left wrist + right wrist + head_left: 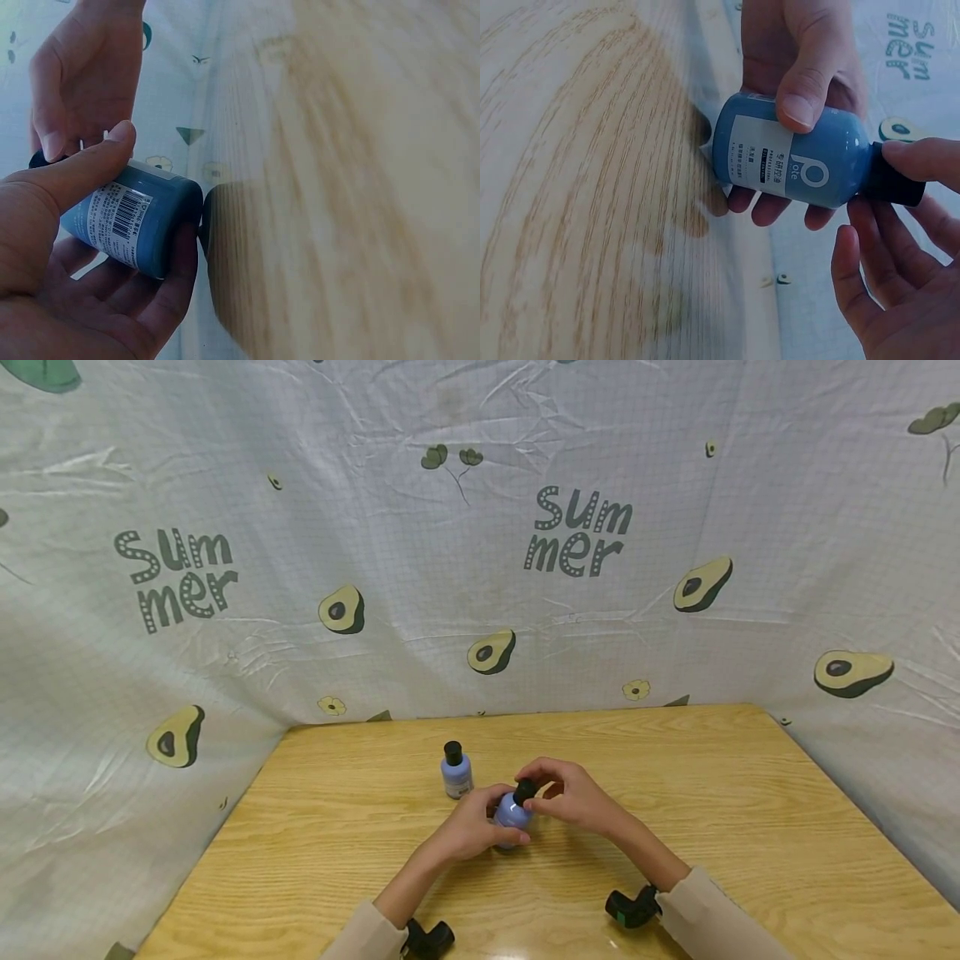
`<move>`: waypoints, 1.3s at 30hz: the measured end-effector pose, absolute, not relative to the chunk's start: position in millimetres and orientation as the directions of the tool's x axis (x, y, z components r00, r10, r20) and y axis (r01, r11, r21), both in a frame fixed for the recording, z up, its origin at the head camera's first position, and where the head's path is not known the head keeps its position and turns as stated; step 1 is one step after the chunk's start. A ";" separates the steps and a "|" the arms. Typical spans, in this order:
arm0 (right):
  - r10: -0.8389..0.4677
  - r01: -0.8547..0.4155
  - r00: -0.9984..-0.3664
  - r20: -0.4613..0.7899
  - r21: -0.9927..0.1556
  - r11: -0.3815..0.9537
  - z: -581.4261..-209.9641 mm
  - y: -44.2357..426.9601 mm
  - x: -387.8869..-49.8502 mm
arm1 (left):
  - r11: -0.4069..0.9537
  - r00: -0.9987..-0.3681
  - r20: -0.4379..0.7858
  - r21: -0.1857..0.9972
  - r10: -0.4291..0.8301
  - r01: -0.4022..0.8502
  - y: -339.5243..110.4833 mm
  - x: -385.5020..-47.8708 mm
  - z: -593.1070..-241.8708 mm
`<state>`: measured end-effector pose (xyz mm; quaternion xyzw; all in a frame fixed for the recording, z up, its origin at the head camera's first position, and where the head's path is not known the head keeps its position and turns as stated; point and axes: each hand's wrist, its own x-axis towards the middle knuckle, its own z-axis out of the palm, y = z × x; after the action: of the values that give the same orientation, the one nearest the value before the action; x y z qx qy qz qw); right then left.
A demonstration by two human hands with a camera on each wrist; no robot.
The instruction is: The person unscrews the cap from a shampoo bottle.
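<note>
My left hand (474,828) grips the body of a small blue bottle (513,812), thumb on one side and fingers round the other. In the right wrist view the bottle (780,161) shows its white front label, and the black cap (892,176) is pinched between thumb and fingers of my right hand (915,262). The left wrist view shows a barcode label on the bottle (157,217), held by my left hand (82,262). The cap sits on the bottle's neck. In the head view my right hand (573,795) is at the cap, and the bottle leans slightly.
A second blue bottle with a black cap (456,774) stands upright on the wooden table (360,777), behind and left of the held one. A pale cloth (420,568) printed with avocados and lettering hangs behind the table and along its sides.
</note>
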<state>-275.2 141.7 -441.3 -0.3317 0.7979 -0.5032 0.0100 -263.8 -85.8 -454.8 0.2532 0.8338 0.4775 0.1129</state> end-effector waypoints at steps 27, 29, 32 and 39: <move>-0.534 -0.481 -0.794 0.289 -0.836 0.263 -440.7 142.4 -278.1 | 0.409 -0.851 0.064 0.857 0.521 0.315 -83.7 -263.1 -452.6; -0.528 -0.472 -0.800 0.286 -0.843 0.258 -440.8 142.8 -278.3 | 0.410 -0.853 0.064 0.857 0.518 0.313 -83.3 -262.9 -452.5; -0.525 -0.467 -0.802 0.285 -0.847 0.254 -440.7 143.4 -278.2 | 0.410 -0.855 0.063 0.857 0.516 0.310 -82.8 -263.1 -452.5; -0.553 -0.498 -0.777 0.300 -0.831 0.248 -441.3 144.9 -279.1 | 0.418 -0.856 0.056 0.855 0.514 0.307 -82.2 -263.9 -452.7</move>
<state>-279.1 144.9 -441.3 -0.3326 0.7895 -0.5152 0.0268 -263.9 -82.2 -452.7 0.2459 0.8352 0.4801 0.1076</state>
